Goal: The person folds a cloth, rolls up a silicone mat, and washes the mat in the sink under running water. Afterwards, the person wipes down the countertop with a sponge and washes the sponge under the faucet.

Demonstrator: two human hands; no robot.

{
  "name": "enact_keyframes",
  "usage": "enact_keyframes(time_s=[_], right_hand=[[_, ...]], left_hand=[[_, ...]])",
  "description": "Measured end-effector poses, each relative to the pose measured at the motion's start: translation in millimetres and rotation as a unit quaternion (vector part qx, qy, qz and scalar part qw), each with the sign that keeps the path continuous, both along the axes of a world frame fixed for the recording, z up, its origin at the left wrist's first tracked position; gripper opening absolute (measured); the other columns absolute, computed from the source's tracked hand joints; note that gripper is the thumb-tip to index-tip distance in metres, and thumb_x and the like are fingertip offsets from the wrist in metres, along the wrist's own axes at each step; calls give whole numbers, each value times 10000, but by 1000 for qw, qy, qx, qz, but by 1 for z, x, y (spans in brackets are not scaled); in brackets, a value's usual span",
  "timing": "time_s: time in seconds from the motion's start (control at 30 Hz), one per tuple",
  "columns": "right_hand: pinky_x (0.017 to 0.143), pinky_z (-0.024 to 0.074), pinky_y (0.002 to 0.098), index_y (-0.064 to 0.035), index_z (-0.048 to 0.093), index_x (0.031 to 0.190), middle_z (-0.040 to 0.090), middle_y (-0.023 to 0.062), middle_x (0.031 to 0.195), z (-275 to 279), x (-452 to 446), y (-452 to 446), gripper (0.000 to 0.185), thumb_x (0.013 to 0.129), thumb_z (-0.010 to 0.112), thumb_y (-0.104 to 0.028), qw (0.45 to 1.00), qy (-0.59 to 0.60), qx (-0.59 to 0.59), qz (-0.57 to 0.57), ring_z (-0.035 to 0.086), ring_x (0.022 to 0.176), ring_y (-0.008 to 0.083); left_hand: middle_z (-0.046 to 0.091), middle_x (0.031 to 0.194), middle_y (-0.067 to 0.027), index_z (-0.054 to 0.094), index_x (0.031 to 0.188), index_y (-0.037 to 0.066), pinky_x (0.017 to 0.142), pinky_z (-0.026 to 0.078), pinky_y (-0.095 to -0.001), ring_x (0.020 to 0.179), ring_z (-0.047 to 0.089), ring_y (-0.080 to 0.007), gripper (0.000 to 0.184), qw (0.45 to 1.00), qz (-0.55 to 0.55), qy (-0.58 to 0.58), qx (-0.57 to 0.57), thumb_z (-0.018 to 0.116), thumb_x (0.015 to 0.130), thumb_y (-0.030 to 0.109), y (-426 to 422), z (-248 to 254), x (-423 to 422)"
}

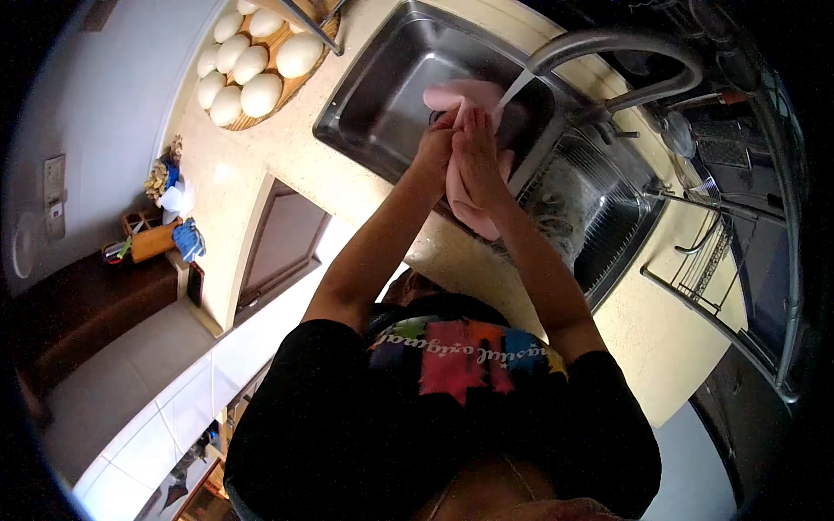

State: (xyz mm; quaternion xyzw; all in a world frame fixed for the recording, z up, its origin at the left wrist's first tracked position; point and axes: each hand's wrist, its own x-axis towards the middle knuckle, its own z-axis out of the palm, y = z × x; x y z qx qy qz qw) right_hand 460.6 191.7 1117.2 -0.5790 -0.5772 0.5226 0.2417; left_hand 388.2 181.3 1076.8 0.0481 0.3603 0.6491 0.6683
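Black shirt (300,425) nearest, then pink cloth (454,180) in sink (382,104), long axis away from body, right hand (476,156) laid over it nearer water stream (516,89), left hand (433,146) alongside, can't tell either grip's closure.

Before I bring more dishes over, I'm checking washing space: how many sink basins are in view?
2: the left basin, beneath the pink cloth, and the right basin, beside it in the picture. No others show.
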Motion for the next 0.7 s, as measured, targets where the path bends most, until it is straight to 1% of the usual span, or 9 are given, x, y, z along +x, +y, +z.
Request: enact_keyframes(time_s=[0.1,0.17,0.23,0.3,0.33,0.37,0.47,0.6,0.7], right_hand=[[891,424,380,-2,443,1245,446,177,1284,-66,15,37,483,980,297,-379,944,-25,321,74,494,1106,252],[911,408,389,6,448,1226,432,200,1269,-91,35,73,430,963,328,-312,955,220,121,160,461,1127,290],[930,392,399,15,453,1208,417,222,1254,-92,43,94,381,946,360,-246,859,448,-89,232,429,1149,327],[940,383,404,19,455,1199,410,233,1247,-86,37,84,359,938,376,-213,775,544,-185,263,412,1160,346],[975,351,423,9,460,1190,421,234,1233,-39,25,34,339,917,419,-189,942,298,71,136,409,1167,365],[1011,318,442,0,464,1181,433,235,1220,-11,20,0,328,897,462,-164,950,1,312,-15,406,1173,383],[897,422,392,-3,480,1118,440,180,1149,-34,32,-21,278,841,496,-5,926,24,376,31,460,1070,357],[872,426,411,3,517,1042,491,155,1071,-33,53,-32,214,829,526,-21,959,116,236,103,514,985,336],[796,440,401,1,539,969,519,144,978,-43,48,7,145,828,547,-27,928,8,371,-20,541,887,317]], left_hand=[[601,1083,-104,552,1179,42,836,502,-334,965,594,-238,330,1000,-27,5,-12,469,865,-16,-5,21,2],[602,1078,-103,548,1182,46,830,503,-329,954,596,-235,332,997,-60,46,-26,480,861,-9,-2,25,5],[604,1062,-104,524,1206,49,821,505,-329,936,598,-245,365,997,-34,62,14,500,847,-10,1,17,8],[596,1091,-101,508,1228,58,841,494,-322,964,589,-231,362,996,-27,82,12,511,866,52,9,10,-1],[588,1120,-98,492,1250,66,860,483,-316,993,579,-218,370,995,-15,98,6,522,885,113,13,9,-5],[588,1120,-98,492,1250,66,860,483,-316,993,579,-218,370,995,-16,98,6,522,885,113,17,12,-10],[607,1046,-105,518,1228,53,830,500,-335,936,598,-256,387,997,-21,-2,79,524,846,-7,30,31,-19],[600,1081,-113,496,1274,73,849,492,-346,958,591,-247,411,996,-19,16,83,523,867,23,37,34,-18],[591,1108,-116,479,1299,78,859,488,-353,974,584,-248,429,994,-26,-10,104,524,874,34,43,22,-4]])
